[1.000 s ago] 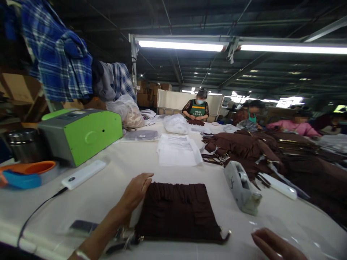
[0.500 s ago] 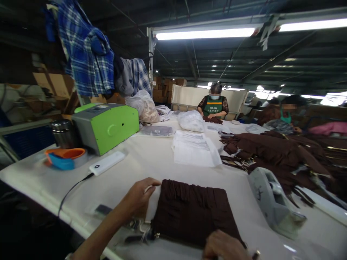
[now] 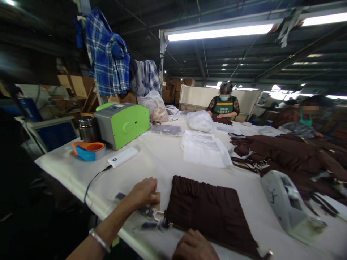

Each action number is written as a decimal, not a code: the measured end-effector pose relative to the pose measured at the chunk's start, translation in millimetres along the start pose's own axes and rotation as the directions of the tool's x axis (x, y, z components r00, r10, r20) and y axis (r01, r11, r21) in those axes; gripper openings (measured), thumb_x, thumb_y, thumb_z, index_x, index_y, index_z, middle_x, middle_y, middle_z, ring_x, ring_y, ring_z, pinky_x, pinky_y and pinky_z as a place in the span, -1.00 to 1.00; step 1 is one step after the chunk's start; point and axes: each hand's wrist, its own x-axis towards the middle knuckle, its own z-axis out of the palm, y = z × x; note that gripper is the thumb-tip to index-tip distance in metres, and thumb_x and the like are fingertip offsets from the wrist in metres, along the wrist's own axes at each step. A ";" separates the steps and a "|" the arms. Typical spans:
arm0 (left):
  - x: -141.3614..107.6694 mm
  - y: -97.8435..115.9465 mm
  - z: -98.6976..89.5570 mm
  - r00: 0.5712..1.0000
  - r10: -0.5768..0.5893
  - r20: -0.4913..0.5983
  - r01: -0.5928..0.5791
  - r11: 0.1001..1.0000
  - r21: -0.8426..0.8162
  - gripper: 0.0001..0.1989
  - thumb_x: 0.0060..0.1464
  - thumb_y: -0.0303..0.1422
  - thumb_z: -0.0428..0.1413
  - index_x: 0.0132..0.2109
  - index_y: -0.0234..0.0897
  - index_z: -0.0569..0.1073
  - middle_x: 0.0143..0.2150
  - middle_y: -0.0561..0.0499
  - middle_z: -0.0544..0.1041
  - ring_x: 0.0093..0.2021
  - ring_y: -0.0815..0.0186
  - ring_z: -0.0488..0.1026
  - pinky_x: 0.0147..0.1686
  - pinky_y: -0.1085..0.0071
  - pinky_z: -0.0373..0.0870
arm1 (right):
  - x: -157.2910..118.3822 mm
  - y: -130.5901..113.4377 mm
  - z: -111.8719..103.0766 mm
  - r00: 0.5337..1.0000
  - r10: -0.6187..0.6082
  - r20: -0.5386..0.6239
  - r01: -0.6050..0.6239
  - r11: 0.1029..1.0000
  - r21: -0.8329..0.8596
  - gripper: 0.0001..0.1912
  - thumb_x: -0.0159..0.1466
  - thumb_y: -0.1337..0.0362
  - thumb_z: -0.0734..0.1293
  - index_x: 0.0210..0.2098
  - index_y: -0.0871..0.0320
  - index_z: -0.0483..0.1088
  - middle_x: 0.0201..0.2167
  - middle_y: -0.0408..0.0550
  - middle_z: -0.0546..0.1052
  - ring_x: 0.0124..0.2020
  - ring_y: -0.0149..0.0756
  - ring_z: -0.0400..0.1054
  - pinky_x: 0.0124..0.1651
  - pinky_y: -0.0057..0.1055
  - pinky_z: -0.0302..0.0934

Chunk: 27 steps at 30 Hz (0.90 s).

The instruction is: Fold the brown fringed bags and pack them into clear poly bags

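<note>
A dark brown gathered fabric piece (image 3: pixel 206 213), like a flat pouch with metal fittings at its near corners, lies on the white table. To its left, my left hand (image 3: pixel 145 191) is closed, fingers curled over a small tan card (image 3: pixel 155 200). A light-coloured ring (image 3: pixel 158 215) and a dark strap end (image 3: pixel 151 225) lie between that card and the pouch's corner. My right hand (image 3: pixel 193 246) is at the pouch's near edge, its fingers bent and pressed together. Their tips are hidden, so what they hold cannot be made out.
A grey tape dispenser (image 3: pixel 291 206) stands on the right, before a heap of brown fabric items (image 3: pixel 292 151). On the left are a green-grey machine (image 3: pixel 130 124), a steel flask (image 3: pixel 88 130), tape rolls (image 3: pixel 90 150) and a white power bank (image 3: pixel 123 157). Papers (image 3: pixel 203 148) lie beyond; a co-worker (image 3: pixel 223 104) sits opposite.
The view has turned left, shifting everything rightward. My left hand's fingers have curled down over the tan card. My right hand has moved left along the pouch's near edge.
</note>
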 end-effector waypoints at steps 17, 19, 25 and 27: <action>-15.0 -41.9 -14.3 0.976 -0.138 0.168 0.185 0.932 -0.311 -0.79 0.21 -0.23 0.10 -0.17 -0.32 0.40 -0.41 0.12 0.40 -0.52 0.45 0.33 -0.49 0.46 0.35 | 135.1 -84.5 -7.1 0.976 0.016 0.219 0.021 0.986 -0.164 -0.78 0.13 0.39 0.35 -0.20 0.15 0.44 -0.17 0.06 0.52 -0.04 -0.05 0.32 0.05 -0.10 0.14; -14.9 -42.3 -15.3 0.979 -0.117 0.166 0.166 0.933 -0.319 -0.79 0.19 -0.24 0.11 -0.18 -0.32 0.41 -0.41 0.13 0.40 -0.52 0.44 0.32 -0.48 0.45 0.33 | 126.7 -81.5 -19.3 0.961 -0.093 0.261 0.131 0.982 -0.133 -0.91 0.15 0.38 0.32 -0.33 0.12 0.45 -0.30 -0.02 0.53 -0.12 -0.14 0.34 -0.02 -0.21 0.15; -36.0 -49.6 -17.9 0.994 -0.033 0.106 0.074 0.905 -0.419 -0.86 -0.13 -0.49 0.09 -0.35 -0.24 0.46 -0.57 0.18 0.28 -0.51 0.40 0.26 -0.50 0.48 0.15 | 111.9 -62.7 -54.1 0.996 0.007 0.093 -0.017 0.994 0.111 -0.86 0.22 0.41 0.29 -0.27 0.08 0.44 -0.27 -0.15 0.52 -0.20 -0.34 0.37 -0.08 -0.39 0.15; -55.1 -51.6 -13.9 0.995 -0.042 0.095 0.083 0.876 -0.474 -0.83 -0.17 -0.45 0.04 -0.35 -0.22 0.47 -0.58 0.18 0.27 -0.52 0.40 0.25 -0.53 0.49 0.13 | 117.4 -54.5 -56.4 0.989 0.145 0.034 -0.149 0.954 0.259 -0.84 0.20 0.43 0.29 -0.25 0.12 0.45 -0.30 -0.14 0.52 -0.26 -0.36 0.39 -0.16 -0.44 0.20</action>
